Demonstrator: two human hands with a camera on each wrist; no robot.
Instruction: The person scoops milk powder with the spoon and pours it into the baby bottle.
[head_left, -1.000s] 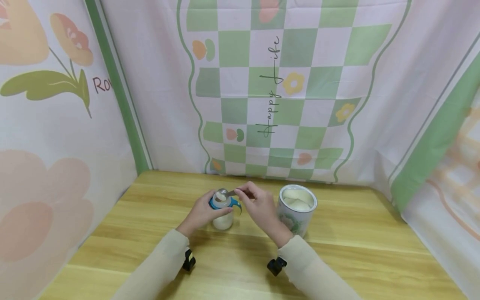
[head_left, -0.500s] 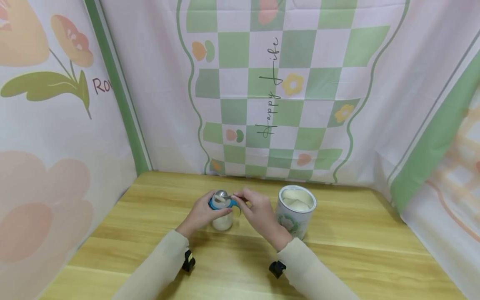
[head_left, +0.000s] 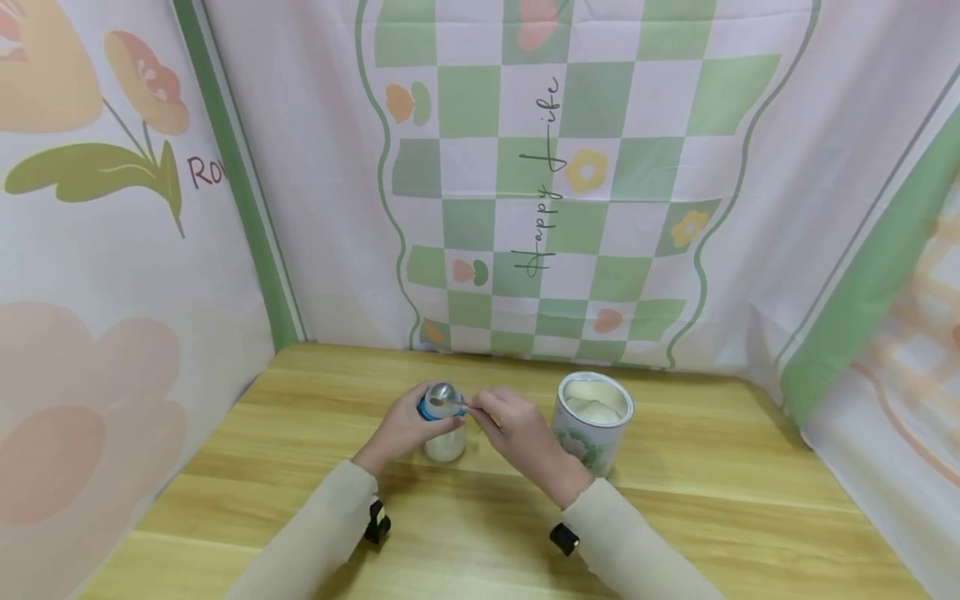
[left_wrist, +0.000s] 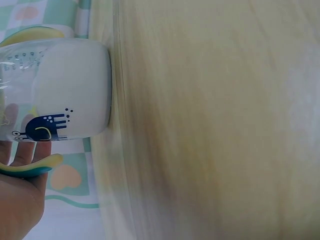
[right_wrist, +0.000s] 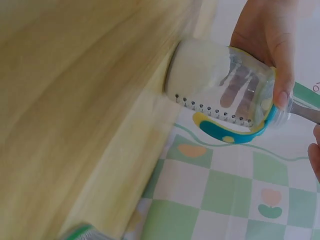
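A clear baby bottle (head_left: 446, 447) with a blue collar and side handles stands on the table, whitish contents in its lower part. My left hand (head_left: 401, 427) grips it round the collar, thumb in front. In the right wrist view the bottle (right_wrist: 200, 75) shows a printed scale and a blue-yellow handle (right_wrist: 230, 134). Between thumb and fingers, my right hand (head_left: 521, 429) pinches the handle of a metal spoon (head_left: 444, 395), whose bowl lies at the bottle's mouth. From the left wrist, the bottle (left_wrist: 75, 90) shows a dark blue animal print.
Right of my right hand stands an uncovered white can (head_left: 588, 446) with a green floral print, holding pale powder (head_left: 592, 408). The wooden table (head_left: 465, 533) ends at a curtain (head_left: 525, 208) with green checks behind and a flowered one (head_left: 112, 275) at the left.
The spoon bowl has turned and dropped slightly at the bottle's mouth, and the white powder on it no longer shows. My right hand has shifted a little lower; my left hand stays in place.
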